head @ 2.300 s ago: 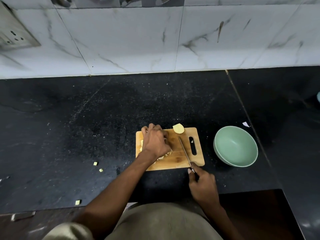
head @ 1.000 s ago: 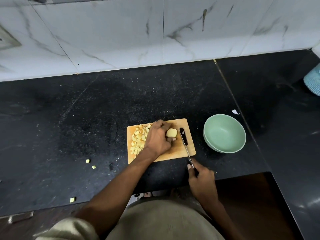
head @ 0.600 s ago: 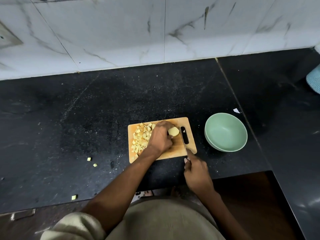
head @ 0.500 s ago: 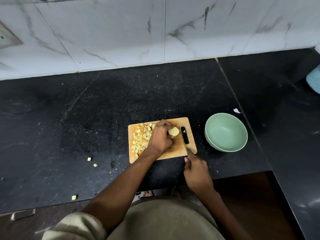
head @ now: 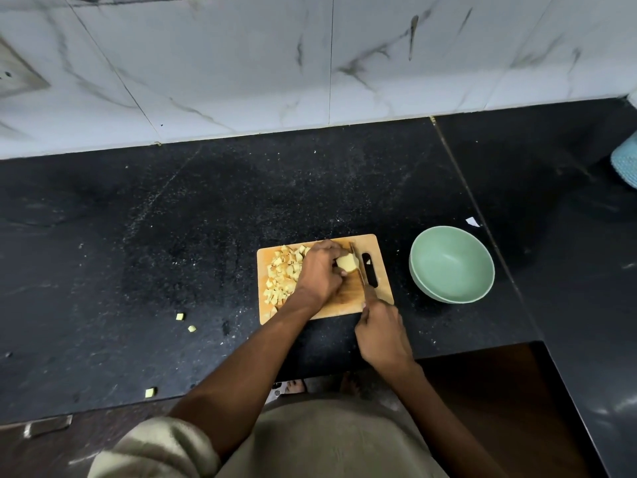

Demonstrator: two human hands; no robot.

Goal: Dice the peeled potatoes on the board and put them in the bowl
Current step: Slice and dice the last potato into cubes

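Right of the board [head: 381,270], green bowl [head: 451,267]; left hand [head: 319,272] gripping potato [head: 347,263], right hand [head: 382,331] gripping knife [head: 360,274].

Dim overhead light, soft shadows, wide-angle bending at edges, slight blur.

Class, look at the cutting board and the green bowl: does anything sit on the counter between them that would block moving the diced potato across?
Nothing visible does. The counter strip between the cutting board and the green bowl is bare; the diced potato lies at the board's far-left side.
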